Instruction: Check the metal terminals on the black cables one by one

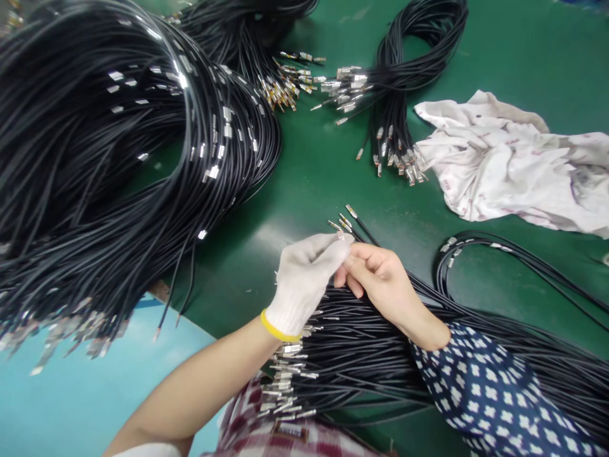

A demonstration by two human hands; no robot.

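My left hand (304, 279), in a white glove with a yellow cuff, is closed, thumb and fingers pinched round a small metal end. Against its fingertips, my right hand (375, 276) is bare and also pinched closed; what it grips is hidden between the fingers. Just behind them, several black cables with metal tips (351, 212) stick out. Beneath both hands lies a wide row of black cables (371, 362), their silver ends pointing left.
A big coiled heap of black cables (223, 152) fills the left. Tied cable bundles (404, 76) lie at the back. A crumpled white cloth (514, 165) is at the right, above looped cables (442, 266). The green table (304, 184) ends at lower left.
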